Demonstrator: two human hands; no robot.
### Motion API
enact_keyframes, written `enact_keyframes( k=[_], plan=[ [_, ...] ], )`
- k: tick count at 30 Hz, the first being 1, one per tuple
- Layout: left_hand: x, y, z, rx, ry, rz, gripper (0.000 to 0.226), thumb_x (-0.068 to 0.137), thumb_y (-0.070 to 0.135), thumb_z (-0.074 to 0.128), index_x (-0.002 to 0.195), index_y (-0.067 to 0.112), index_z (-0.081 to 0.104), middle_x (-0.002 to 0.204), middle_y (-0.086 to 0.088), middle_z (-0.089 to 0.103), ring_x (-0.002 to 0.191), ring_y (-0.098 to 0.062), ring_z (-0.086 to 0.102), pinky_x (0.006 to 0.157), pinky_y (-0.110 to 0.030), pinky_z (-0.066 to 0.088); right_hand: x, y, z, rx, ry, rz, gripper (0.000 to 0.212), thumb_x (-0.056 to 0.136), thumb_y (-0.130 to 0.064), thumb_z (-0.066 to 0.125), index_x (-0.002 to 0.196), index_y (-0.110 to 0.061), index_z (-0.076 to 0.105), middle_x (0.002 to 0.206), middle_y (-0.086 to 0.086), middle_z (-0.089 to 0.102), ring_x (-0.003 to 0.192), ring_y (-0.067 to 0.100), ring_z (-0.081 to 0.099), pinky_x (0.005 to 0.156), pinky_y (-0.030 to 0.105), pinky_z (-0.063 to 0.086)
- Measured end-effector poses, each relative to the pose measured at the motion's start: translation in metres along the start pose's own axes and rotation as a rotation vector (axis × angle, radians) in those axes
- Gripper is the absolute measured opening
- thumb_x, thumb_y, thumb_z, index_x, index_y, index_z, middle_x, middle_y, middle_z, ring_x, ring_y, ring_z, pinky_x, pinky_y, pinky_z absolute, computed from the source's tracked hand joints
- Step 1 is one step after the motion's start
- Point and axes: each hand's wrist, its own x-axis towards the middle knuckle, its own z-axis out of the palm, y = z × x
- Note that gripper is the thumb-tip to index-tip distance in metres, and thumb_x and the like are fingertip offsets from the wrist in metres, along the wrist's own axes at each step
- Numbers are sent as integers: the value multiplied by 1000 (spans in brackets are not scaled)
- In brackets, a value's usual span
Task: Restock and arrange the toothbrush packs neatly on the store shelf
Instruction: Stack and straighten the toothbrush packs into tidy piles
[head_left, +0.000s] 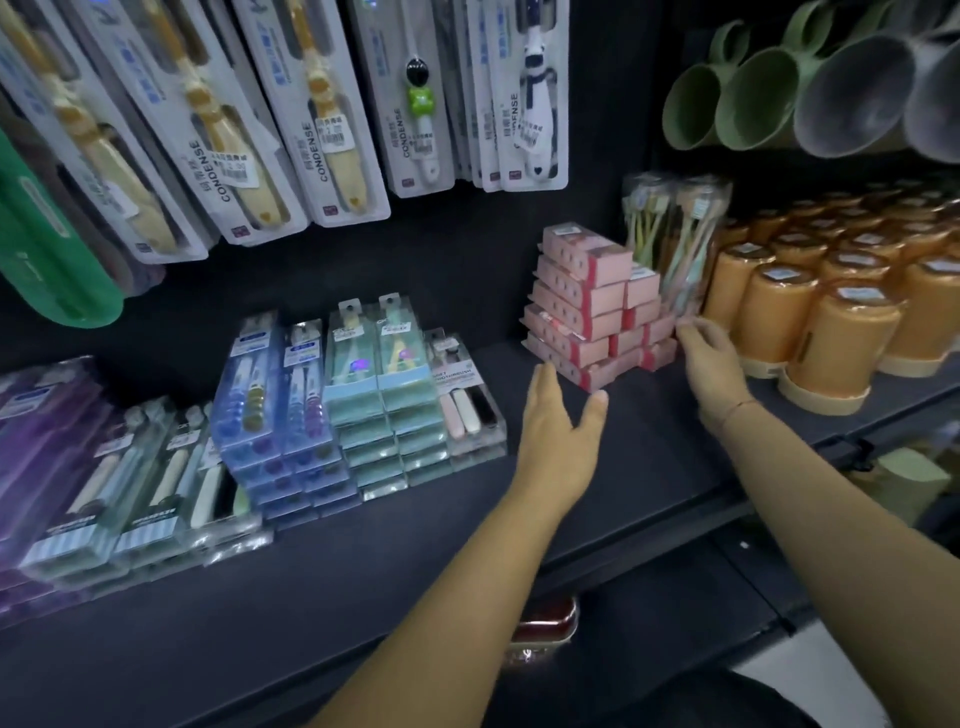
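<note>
Just beyond left hand (558, 421), spread wide above dark shelf (415, 545), stood stacked pink boxes (582, 306). Right hand (711, 364) had fingertips at foot of upright clear toothbrush pack (675, 234); grip blurred, couldn't tell. Orange cups (810, 322) right of that hand.

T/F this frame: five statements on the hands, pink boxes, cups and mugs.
1. The left hand grips a pink box. False: it is open, holding nothing, just in front of the pink box stack.
2. Orange cups stand to the right of the stack. True.
3. Green mugs stand among the orange cups. False: they are higher up, above them.
4. Clear toothbrush packs stand upright behind the stack. True.
5. The right hand rests on an orange cup. False: its fingers are at the base of the clear packs.
</note>
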Motion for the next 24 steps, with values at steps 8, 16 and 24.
enact_keyframes(
  k=[8, 16, 24],
  plan=[
    [56, 5, 37, -217, 74, -132, 88, 97, 40, 55, 157, 23, -7, 165, 6, -1, 150, -13, 9, 122, -35, 14, 58, 20, -2, 18, -229, 87, 69, 90, -68, 43, 145, -27, 44, 147, -2, 49, 135, 16, 45, 117, 45, 30],
    [67, 4, 55, -322, 96, -166, 85, 91, 27, 58, 157, 30, 5, 162, 5, 18, 144, -17, 27, 118, -41, 27, 71, 5, 8, 95, -389, 126, 57, 98, -62, 27, 144, -32, 41, 149, -1, 44, 136, 17, 42, 118, 42, 27],
    [48, 1, 45, -389, 129, -199, 93, 70, 38, 59, 152, 42, 16, 156, 9, 30, 136, -14, 40, 113, -41, 37, 45, 3, 12, 123, -497, 166, 44, 99, -59, 26, 121, -34, 56, 125, -12, 59, 126, 11, 48, 116, 38, 30]
  ],
)
